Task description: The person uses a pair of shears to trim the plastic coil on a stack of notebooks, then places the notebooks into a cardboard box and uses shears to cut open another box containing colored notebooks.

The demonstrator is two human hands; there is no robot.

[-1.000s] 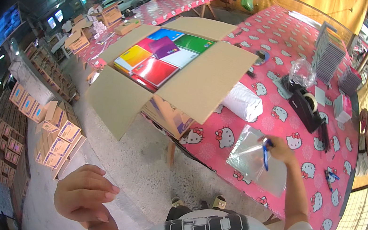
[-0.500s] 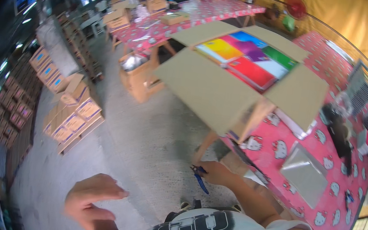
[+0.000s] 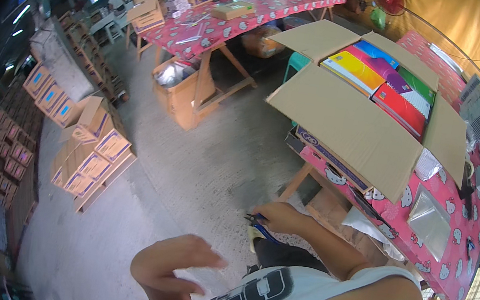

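My right hand (image 3: pixel 279 217) grips a pair of blue-handled pliers (image 3: pixel 265 233), low beside my body and over the floor. The dark head of the pliers points out to the left, past my fingers. My left hand (image 3: pixel 177 260) hangs in the air in front of my shirt, empty, with thumb and fingers apart and bent. Ahead to the right, a cardboard box (image 3: pixel 349 126) stands with its flaps spread wide. Inside it lie spiral notebooks in several colours, among them a red notebook (image 3: pixel 400 109) and a yellow notebook (image 3: pixel 352 72).
The box rests on a table with a pink patterned cloth (image 3: pixel 422 258), where a clear plastic sheet (image 3: pixel 429 223) lies. Another pink-covered table (image 3: pixel 252 24) stands farther off, with an open carton (image 3: pixel 181 94) by its legs. Cartons on a pallet (image 3: pixel 96 156) stand at left on the concrete floor.
The view has turned left, so the box and tables sit differently in it. My left hand has come rightward, closer to my body. The pliers stay in my right hand.
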